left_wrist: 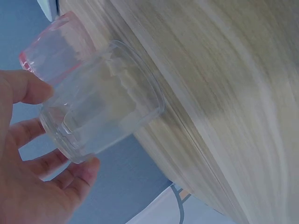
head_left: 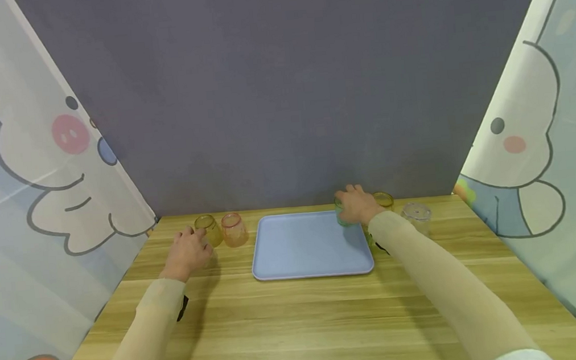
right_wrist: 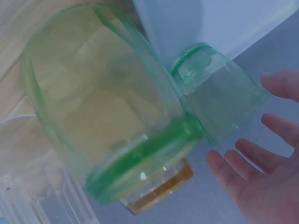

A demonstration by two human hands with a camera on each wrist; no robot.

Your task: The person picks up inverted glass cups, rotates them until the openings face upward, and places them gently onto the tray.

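My left hand is at the left of the table, thumb and fingers curled round the base of an upside-down clear glass. Just behind it stand a yellow glass and a pink glass, both upside down. My right hand is over the tray's far right corner, beside a green glass that has its wide rim up. In the right wrist view, the right fingers are spread and nearly straight at that rim. The blue tray lies mid-table.
Right of the tray is an upside-down yellow-green glass, largely hidden by the right arm in the head view. An amber glass and a clear ribbed glass stand nearby. A grey panel rises at the table's back edge.
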